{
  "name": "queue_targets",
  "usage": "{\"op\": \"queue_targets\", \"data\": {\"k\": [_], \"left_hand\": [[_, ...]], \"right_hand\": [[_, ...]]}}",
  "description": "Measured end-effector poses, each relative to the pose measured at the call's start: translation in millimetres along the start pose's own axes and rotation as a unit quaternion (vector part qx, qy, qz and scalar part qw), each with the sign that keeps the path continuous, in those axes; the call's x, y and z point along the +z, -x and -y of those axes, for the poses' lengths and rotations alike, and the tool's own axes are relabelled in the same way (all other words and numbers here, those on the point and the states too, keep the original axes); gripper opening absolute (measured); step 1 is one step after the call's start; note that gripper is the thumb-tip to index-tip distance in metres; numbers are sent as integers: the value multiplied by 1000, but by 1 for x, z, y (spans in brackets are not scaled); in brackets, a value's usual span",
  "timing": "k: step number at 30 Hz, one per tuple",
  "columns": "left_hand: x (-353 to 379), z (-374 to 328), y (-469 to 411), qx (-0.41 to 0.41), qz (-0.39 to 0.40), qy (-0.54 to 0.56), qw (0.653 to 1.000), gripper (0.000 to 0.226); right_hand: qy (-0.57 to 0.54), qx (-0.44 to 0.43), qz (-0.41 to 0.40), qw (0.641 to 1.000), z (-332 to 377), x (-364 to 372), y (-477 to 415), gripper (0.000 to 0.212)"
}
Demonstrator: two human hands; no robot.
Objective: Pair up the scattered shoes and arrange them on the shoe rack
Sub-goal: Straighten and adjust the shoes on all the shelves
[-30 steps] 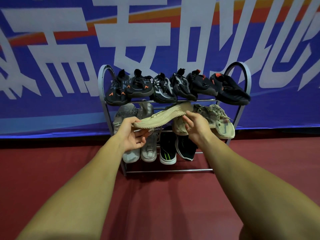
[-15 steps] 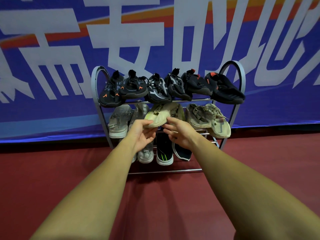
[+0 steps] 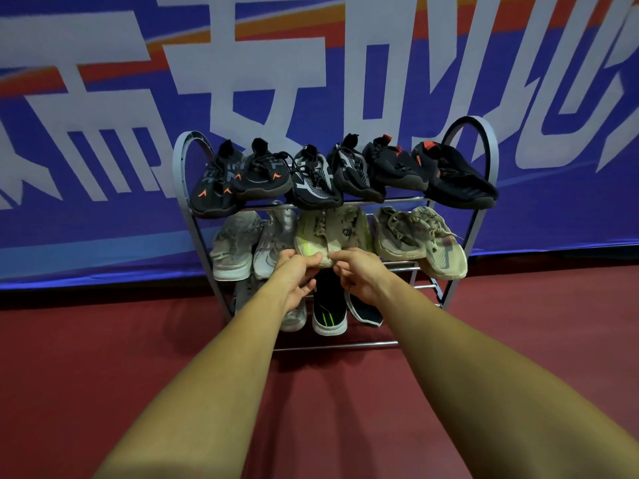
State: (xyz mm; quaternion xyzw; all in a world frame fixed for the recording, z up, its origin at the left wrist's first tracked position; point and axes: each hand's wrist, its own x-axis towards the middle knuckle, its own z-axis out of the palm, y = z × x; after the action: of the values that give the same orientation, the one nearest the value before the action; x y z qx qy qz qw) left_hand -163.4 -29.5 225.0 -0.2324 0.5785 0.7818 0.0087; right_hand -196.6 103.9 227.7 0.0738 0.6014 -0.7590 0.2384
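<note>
A grey metal shoe rack with three shelves stands against the banner. Several black shoes fill its top shelf. On the middle shelf lie two grey-white shoes, a beige pair with yellow-green trim and another beige pair. My left hand pinches the toe of the left trimmed shoe. My right hand grips the toe of the right one. Below my hands, the bottom shelf carries a black shoe with green stripes, a dark shoe and a pale shoe partly hidden by my left arm.
A blue banner with large white characters hangs right behind the rack. Red floor stretches in front and to both sides. The right half of the bottom shelf shows bare rails.
A second ago I held one beige shoe sideways in front of the rack. Both hands then pushed it onto the middle shelf beside its mate and now rest at the toes.
</note>
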Motion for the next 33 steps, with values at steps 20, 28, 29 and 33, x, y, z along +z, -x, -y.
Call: {"op": "queue_targets", "data": {"k": [20,28,29,33], "left_hand": [[-3,6,-14,-31,-29,-114,993,21],[-17,-1,10,-18,-27,-132,991,25],[-20,-2,12,-16,-29,-138,990,23],[-32,-4,23,-19,-37,-145,989,10]], "right_hand": [[192,-74,-99,974,-5,-2,-27,24],[189,-106,-53,975,7,11,7,33],[180,-105,-34,978,8,14,13,33],[180,-87,19,980,4,26,27,32]]}}
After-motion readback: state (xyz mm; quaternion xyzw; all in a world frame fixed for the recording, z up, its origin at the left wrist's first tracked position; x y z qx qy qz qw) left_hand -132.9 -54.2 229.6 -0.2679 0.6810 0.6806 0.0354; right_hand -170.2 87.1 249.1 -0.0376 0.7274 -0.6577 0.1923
